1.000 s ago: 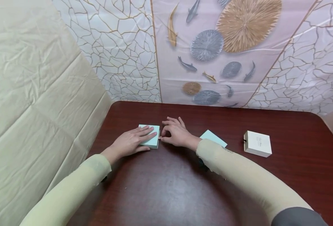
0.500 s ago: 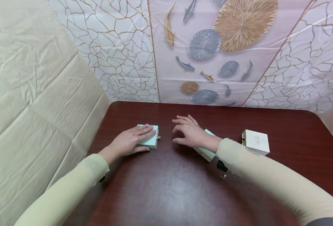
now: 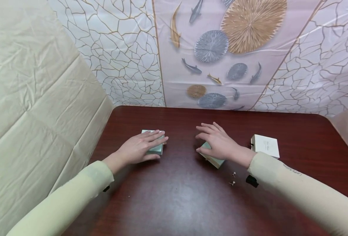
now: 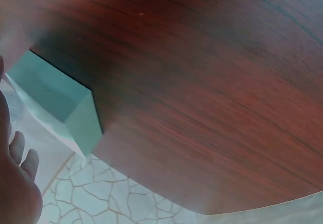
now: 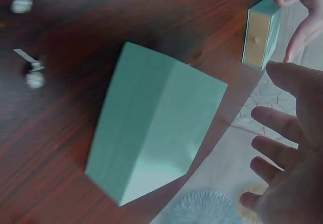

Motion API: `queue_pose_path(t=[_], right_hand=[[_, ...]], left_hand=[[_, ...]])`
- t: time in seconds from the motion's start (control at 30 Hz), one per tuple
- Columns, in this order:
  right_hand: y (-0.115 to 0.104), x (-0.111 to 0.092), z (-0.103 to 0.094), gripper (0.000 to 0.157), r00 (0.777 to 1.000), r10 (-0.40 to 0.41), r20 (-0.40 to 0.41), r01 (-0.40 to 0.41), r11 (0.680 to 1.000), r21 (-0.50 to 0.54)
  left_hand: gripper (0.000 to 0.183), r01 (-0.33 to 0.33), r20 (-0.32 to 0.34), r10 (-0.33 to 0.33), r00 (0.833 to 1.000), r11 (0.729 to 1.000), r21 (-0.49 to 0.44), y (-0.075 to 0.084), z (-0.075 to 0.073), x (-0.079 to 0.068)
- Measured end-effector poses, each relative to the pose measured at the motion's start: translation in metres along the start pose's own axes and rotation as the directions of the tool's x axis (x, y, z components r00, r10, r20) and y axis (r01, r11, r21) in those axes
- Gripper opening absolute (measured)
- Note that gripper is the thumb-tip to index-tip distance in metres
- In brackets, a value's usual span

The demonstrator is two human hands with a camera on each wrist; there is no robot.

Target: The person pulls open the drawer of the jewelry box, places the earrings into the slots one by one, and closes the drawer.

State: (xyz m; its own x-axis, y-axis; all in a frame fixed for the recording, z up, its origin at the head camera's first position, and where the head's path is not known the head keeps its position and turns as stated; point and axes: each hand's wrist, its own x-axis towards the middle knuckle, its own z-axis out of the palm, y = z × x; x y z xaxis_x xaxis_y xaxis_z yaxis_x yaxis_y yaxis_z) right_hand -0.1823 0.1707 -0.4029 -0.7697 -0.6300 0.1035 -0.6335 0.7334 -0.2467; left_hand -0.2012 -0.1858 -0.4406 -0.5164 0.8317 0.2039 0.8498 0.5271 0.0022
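Note:
A mint-green drawer-style gift box (image 3: 157,150) lies at the left of the table. My left hand (image 3: 140,146) is spread over its top, fingers fairly straight; whether it touches cannot be told. Its tan drawer front (image 5: 258,40) with a small pull tab faces right, pushed in, in the right wrist view. A second mint-green box (image 5: 156,123) lies skewed nearer the middle. Above it hovers my right hand (image 3: 219,142), fingers spread and holding nothing, apart from the box. Two small pearl-like earrings (image 5: 34,76) lie on the table beside that box.
A white box (image 3: 266,146) with printed lettering and a dark pull tab lies at the right. The dark red wooden table (image 3: 174,203) meets a patterned cloth (image 3: 132,65) at the back and a cream cloth (image 3: 44,98) at the left.
My right hand has let go of the left box's pull tab and moved right, over the second box. The earrings have come into sight. My left hand has stayed over the left box, shifting slightly.

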Motion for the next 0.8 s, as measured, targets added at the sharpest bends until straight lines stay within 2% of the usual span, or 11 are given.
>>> queue_pose_path(t=[0.17, 0.43, 0.8], right_hand=[[0.005, -0.019, 0.001, 0.048, 1.000, 0.014, -0.022, -0.015, 1.000, -0.017], [0.008, -0.042, 0.014, 0.058, 0.998, 0.005, -0.057, -0.007, 0.999, -0.034], [0.014, -0.058, 0.027, 0.066, 0.996, -0.044, -0.080, 0.038, 0.996, -0.079]], left_hand=[[0.073, 0.002, 0.027, -0.002, 1.000, 1.000, 0.003, 0.009, -0.004, 0.001], [0.071, 0.012, 0.114, -0.012, 0.993, 1.000, -0.003, 0.022, -0.007, -0.001], [0.069, -0.001, 0.139, 0.003, 0.990, 1.000, -0.017, 0.042, -0.010, -0.002]])
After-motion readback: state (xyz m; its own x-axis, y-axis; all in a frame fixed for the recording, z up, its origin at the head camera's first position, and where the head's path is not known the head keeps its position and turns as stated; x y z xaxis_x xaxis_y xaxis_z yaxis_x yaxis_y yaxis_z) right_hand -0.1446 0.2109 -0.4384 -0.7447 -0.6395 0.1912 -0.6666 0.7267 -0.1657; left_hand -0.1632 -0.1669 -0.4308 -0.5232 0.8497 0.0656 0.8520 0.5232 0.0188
